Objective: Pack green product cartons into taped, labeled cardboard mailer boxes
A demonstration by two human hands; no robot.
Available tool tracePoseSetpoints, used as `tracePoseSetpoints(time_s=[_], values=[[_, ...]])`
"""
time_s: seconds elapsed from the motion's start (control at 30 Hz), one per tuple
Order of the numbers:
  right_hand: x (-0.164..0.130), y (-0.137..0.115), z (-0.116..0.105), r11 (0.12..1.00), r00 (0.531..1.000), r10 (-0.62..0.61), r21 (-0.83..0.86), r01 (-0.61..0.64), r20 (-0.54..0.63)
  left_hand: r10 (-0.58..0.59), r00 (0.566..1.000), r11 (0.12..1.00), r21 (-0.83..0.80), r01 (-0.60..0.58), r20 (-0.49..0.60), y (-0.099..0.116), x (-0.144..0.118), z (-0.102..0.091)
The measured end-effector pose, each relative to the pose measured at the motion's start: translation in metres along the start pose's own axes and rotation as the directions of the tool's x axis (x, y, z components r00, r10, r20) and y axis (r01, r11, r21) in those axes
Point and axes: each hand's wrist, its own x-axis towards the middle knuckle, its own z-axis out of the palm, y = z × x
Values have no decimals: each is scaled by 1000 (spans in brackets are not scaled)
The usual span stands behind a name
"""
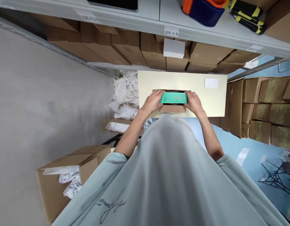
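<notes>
The left hand [153,101] and right hand [194,102] grip the ends of a green box [173,98] between them, holding it over a small open carton [172,108] (brown cardboard). The carton sits on a pale counter [206,100], below shelves of stacked cardboard boxes [128,47]

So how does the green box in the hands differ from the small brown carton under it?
The green box is glossy teal with printing; the brown carton is plain cardboard. The green box is closed and gripped at its ends by the left hand and right hand; the brown carton is open-topped and rests on the cream table. Both are small and rectangular.
</notes>
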Motion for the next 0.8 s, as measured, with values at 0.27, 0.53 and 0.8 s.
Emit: tracePoseSetpoints(time_s=[0.27,0.53,0.8], values=[[17,19,21,997,998,-65,-30,65,9,-39,999,993,111,40,-6,-4,5,18],[23,24,33,996,996,-92,-19,92,-4,-128,990,991,-37,126,-61,-7,8,29],[-12,53,28,981,958,133,174,-90,-253,-423,822,903,-97,419,-381,-9,-24,22]])
